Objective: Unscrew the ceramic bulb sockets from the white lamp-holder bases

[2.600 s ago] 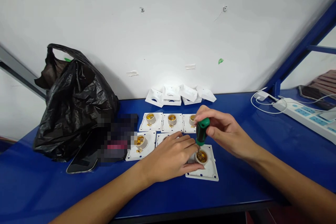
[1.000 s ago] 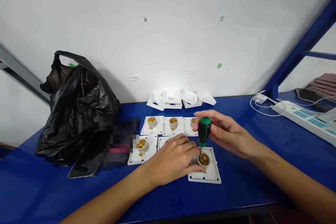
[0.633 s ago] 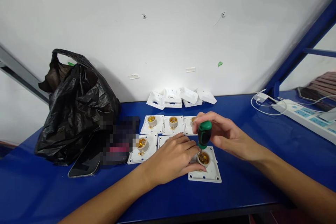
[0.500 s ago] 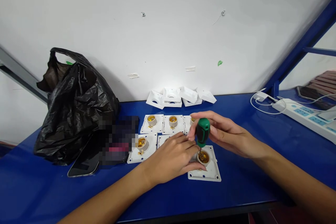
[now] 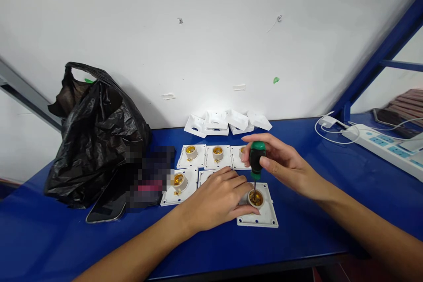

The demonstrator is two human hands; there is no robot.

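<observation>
White plastic lampholder base (image 5: 262, 219), square, flat on the blue worktop (image 5: 307, 233) near its front edge, right of the other bases. Holes along its rim; round raised socket (image 5: 248, 202) with brass-coloured lining and metal parts inside. Green-and-black screwdriver (image 5: 257, 161) stands near upright, shaft going down into the socket; tip contact too small to tell.

Right hand (image 5: 287, 166): grip closed on screwdriver handle, thumb at the near side. Left hand (image 5: 220, 198): grip closed around the socket's left side, thumb in front, index finger behind, palm side down.

Behind: row of three similar bases (image 5: 200, 162), rightmost partly covered by right hand. Left: one more base (image 5: 188, 185) in front of that row, with another beside it mostly hidden by the left hand. White square covers (image 5: 216, 119) piled by the wall (image 5: 228, 44). Far left: black plastic bag (image 5: 99, 141), phone (image 5: 102, 209), pixelated dark item. Far right: white power strip (image 5: 385, 142), white cables.
</observation>
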